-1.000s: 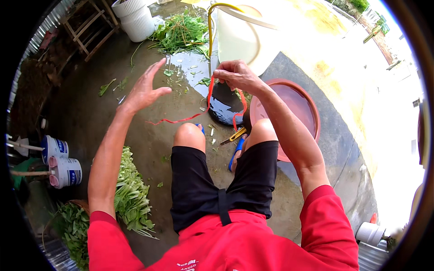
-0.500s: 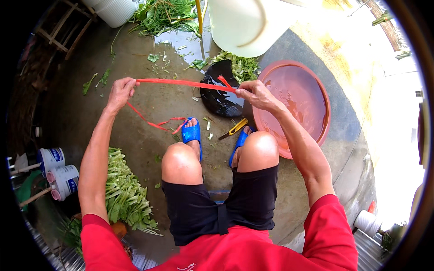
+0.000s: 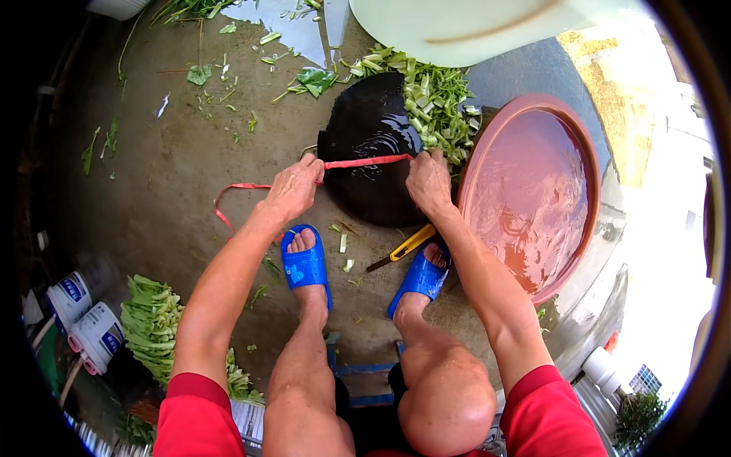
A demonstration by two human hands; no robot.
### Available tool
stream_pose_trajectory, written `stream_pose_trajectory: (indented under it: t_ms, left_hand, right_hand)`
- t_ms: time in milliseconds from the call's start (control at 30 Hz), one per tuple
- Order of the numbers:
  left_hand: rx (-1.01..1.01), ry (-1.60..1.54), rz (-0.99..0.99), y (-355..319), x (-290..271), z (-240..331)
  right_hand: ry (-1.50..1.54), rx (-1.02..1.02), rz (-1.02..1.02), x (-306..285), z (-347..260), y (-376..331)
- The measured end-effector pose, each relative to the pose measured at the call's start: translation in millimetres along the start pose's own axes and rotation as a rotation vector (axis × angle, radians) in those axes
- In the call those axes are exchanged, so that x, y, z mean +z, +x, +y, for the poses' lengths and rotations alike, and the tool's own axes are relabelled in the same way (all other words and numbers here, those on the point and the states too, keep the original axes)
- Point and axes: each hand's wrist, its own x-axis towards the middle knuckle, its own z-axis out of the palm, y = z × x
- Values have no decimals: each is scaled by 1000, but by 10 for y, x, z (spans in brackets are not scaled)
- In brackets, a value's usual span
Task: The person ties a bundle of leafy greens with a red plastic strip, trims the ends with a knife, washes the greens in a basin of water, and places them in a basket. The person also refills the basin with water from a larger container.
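A red plastic strip (image 3: 367, 161) is stretched between my two hands, low over a wet black round sheet (image 3: 364, 114) on the floor. My left hand (image 3: 294, 185) is closed on one part of it, and a loose tail trails away to the left on the ground. At the sheet's right side my right hand (image 3: 431, 181) pinches the other end. Cut green vegetable stalks (image 3: 442, 103) lie heaped just beyond my right hand. A yellow utility knife (image 3: 411, 244) with a dark blade lies between my feet, which are in blue slippers (image 3: 306, 266).
To the right stands a reddish-brown basin (image 3: 525, 206) of water. A pale rounded container (image 3: 457, 30) is at the far side. Leafy stalks (image 3: 152, 324) are piled at the lower left beside white buckets (image 3: 97, 333). Vegetable scraps dot the wet floor.
Both hands have come down and closer together, bringing the red strip from raised and taut to low over the black sheet. The view has tilted, with the feet and basin appearing larger.
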Motion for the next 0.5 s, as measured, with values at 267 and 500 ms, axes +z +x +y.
stream_pose_trajectory:
  t_ms: [267,500]
  left_hand:
    - [-126,-92,90,-524,-149,-497]
    - [-13,-113,305,-1068,-804,-879]
  right_hand:
    - [157,-197,119,195,-515,41]
    - [129,-386,137,55,-983,-31]
